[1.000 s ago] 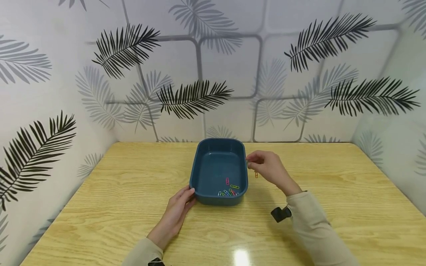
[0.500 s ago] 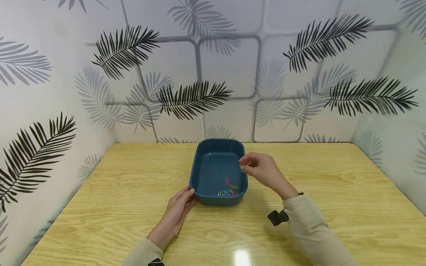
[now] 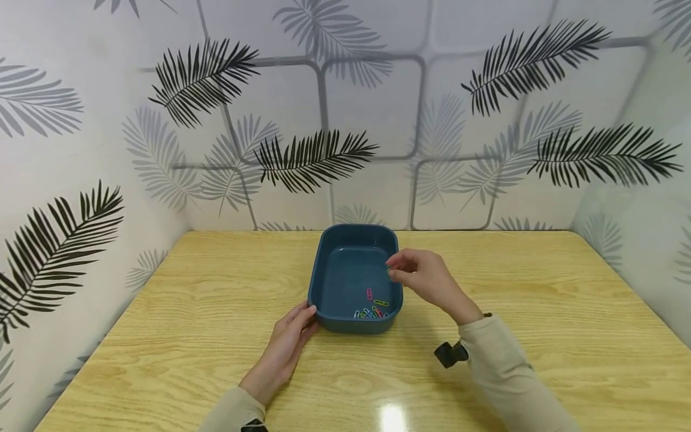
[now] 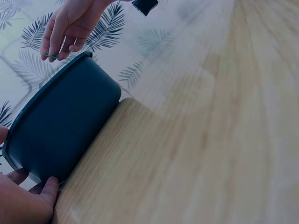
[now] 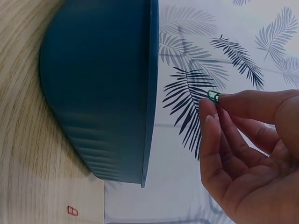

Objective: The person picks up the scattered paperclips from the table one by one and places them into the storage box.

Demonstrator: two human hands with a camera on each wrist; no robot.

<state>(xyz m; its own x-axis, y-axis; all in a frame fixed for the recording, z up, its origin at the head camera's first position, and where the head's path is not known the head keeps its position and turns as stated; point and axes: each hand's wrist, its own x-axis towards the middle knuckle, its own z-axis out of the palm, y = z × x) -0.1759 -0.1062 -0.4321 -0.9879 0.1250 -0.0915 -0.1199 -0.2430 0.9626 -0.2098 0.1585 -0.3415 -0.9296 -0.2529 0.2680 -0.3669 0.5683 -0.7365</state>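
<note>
A deep blue plastic bin stands on the table in the head view, with several coloured paper clips near its front end. My left hand holds the bin's near left corner, thumb at the rim and fingers against the outer wall. Over the right rim, my right hand pinches a green paper clip between thumb and fingertips. That clip is apart from the bin in the right wrist view. A pink paper clip and a yellow-green one lie inside the bin, a little behind the others.
An orange-red paper clip lies on the wooden table to the right of the bin; my right hand hides it in the head view. A wall with a leaf pattern rises behind the table.
My right hand has moved left, from beside the bin to over its right rim, and covers the orange-red clip in the head view. My left hand stays on the bin's corner.
</note>
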